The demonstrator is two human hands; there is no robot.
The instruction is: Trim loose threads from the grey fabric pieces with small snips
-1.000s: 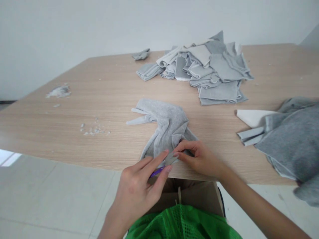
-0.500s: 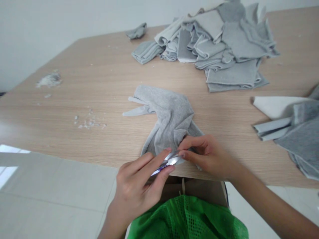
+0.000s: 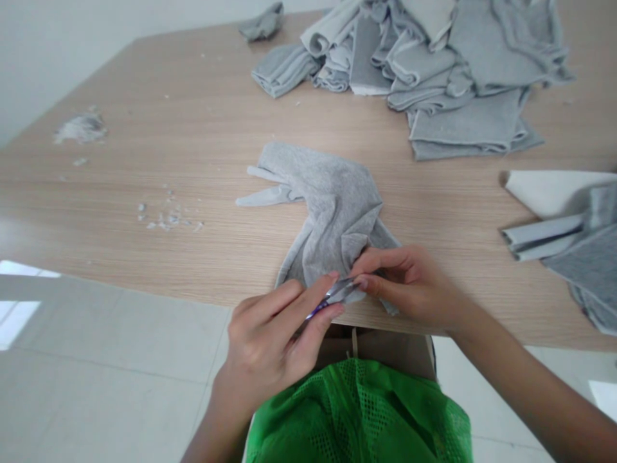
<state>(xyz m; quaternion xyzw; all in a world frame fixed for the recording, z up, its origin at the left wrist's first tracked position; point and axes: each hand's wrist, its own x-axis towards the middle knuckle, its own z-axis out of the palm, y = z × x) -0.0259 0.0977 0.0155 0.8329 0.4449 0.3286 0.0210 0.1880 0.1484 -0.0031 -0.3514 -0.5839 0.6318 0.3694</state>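
Change since the earlier frames: view shifted, so that the pile of grey cloths (image 3: pixel 436 74) now runs past the top edge and the dark-grey bundle (image 3: pixel 585 247) is cut further by the right edge. Unchanged: grey cloth (image 3: pixel 332 183), one piece, rumpled, near the front edge of the bench (image 3: pixel 216 257), two narrow strips pointing left.

Left hand (image 3: pixel 272 337), one: back upward, reaching in from lower left, index finger and thumb extended, gripping a slim purple-and-metal tool (image 3: pixel 314 313) between them; tool type not legible.

Right hand (image 3: pixel 417 283), one: reaching in from lower right, thumb and index finger pinched on the near part of the grey cloth, fingertips just beside those of the left hand. Both hands in nearly the same pose as before.

Also: lint scraps (image 3: pixel 169 218), scattered, left of the cloth; heap of white fluff (image 3: pixel 81 128), farther left.
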